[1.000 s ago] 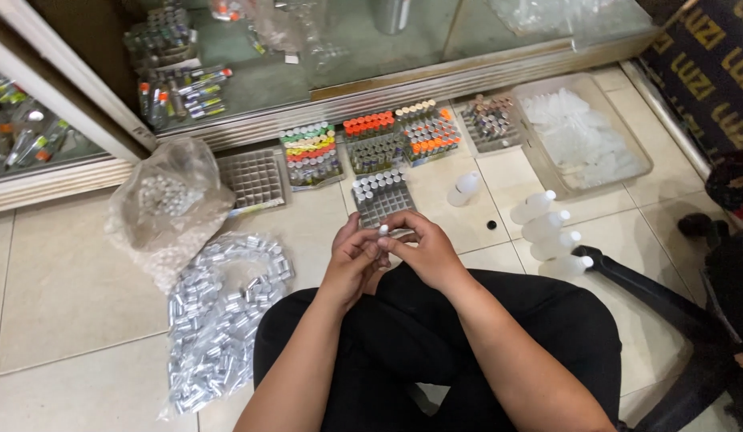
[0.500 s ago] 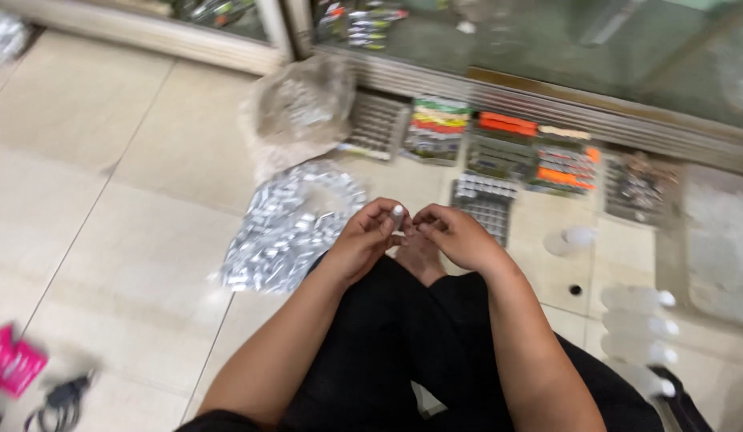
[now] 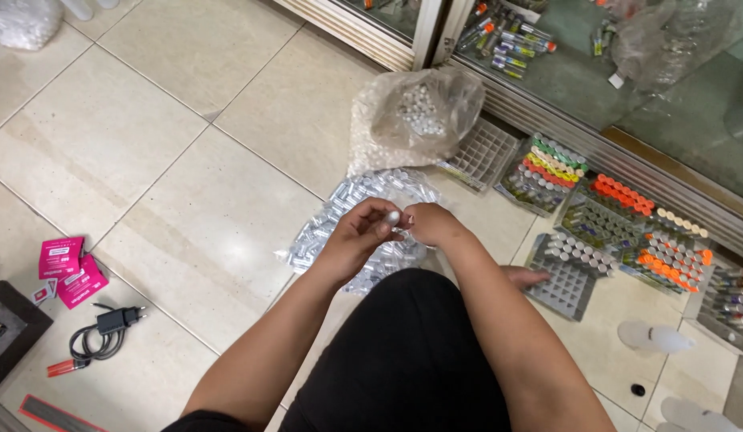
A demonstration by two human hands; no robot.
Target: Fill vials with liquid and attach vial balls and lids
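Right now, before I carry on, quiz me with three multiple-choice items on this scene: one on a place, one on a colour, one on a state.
1. Where is the black charger lying?
A. on the floor tiles by the pink packets
B. inside the glass cabinet
C. in the grid tray

2. What colour are the caps in the clear bag?
A. orange
B. white
C. green

3. What are the hands doing?
A. resting flat on the floor
B. meeting around a small vial
C. lifting the bag

Answers: 1 A, it lies just below the packets. 2 B, pale caps show through the plastic. 3 B, the left hand and right hand pinch it together.
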